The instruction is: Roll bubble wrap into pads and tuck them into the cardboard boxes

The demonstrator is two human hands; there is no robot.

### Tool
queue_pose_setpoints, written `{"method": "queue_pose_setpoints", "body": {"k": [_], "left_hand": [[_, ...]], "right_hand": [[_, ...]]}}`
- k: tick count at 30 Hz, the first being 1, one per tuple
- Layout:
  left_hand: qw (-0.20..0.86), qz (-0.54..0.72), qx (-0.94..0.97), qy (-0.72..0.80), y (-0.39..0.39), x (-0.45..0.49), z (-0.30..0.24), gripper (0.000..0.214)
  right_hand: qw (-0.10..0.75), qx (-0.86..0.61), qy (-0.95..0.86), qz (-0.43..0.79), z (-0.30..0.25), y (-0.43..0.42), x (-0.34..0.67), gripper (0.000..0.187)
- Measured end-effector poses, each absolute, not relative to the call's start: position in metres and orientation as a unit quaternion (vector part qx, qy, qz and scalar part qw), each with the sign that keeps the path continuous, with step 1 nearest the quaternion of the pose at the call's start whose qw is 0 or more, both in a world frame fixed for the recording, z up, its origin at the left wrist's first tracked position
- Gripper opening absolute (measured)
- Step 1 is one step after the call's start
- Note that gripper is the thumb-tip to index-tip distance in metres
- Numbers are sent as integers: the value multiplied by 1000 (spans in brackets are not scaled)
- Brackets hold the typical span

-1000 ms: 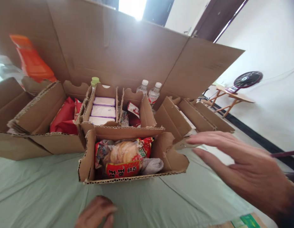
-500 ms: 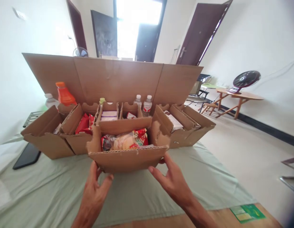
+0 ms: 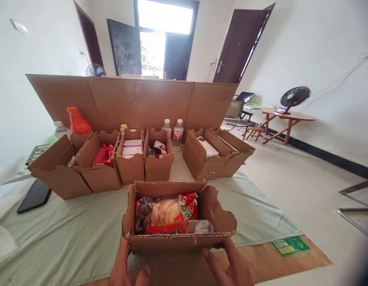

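A small open-topped cardboard box is between my hands at the near side of the table. My left hand grips its lower left side, and my right hand grips its lower right side. The fingertips behind and under the box are hidden. Inside lie wrapped snacks: a clear packet with a round, pale baked item, a red and green packet and a crumpled clear wrapper.
Behind stand several cardboard boxes, including one with red packets and one with white packs. A gap lies left of the right-hand box pair. Bottles and a tall cardboard panel stand farther back. A black phone lies left.
The box in my hands has come nearer and slightly right, away from the row. The boxes behind it and the gap now show fully.
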State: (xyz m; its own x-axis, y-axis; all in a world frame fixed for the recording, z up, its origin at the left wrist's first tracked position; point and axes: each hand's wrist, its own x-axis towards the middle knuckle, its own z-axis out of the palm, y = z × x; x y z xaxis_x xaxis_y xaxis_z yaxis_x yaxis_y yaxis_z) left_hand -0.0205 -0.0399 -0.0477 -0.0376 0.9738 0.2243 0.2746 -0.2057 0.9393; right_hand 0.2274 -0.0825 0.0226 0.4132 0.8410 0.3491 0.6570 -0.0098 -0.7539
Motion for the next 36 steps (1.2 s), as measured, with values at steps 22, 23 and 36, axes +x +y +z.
{"method": "queue_pose_setpoints", "body": {"k": [22, 23, 36], "left_hand": [[330, 561, 520, 553, -18, -27, 10, 70], [338, 548, 529, 552, -16, -27, 1, 69], [393, 454, 678, 423, 80, 122, 4, 86]], "right_hand": [[494, -626, -590, 127, 57, -52, 207, 21], [492, -623, -593, 136, 53, -50, 207, 25], [538, -735, -404, 84, -27, -70, 290, 53]]}}
